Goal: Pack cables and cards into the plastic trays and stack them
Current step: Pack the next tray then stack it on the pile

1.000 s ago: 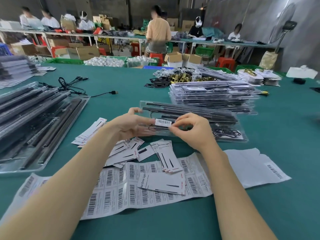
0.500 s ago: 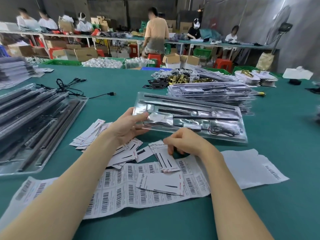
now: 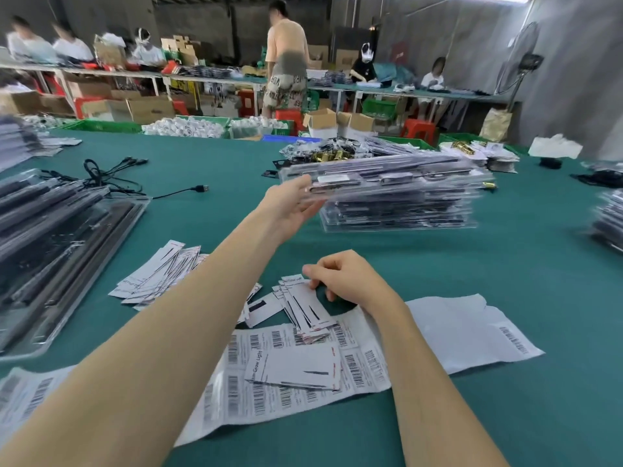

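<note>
My left hand (image 3: 290, 205) clamps the tray (image 3: 381, 178) by its near end, long axis running right over the stack (image 3: 401, 214); my right hand (image 3: 344, 278) pinches cards (image 3: 303, 305).

Left hand (image 3: 289, 210) outstretched — right hand (image 3: 344, 276) curled

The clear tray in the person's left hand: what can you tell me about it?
The clear tray is a long, flat package of see-through plastic holding dark rods and a white label. The left hand grips its near-left end, fingers beneath. It is roughly level, at the top of the stack of filled trays; motion blur hides whether it rests there.
</note>
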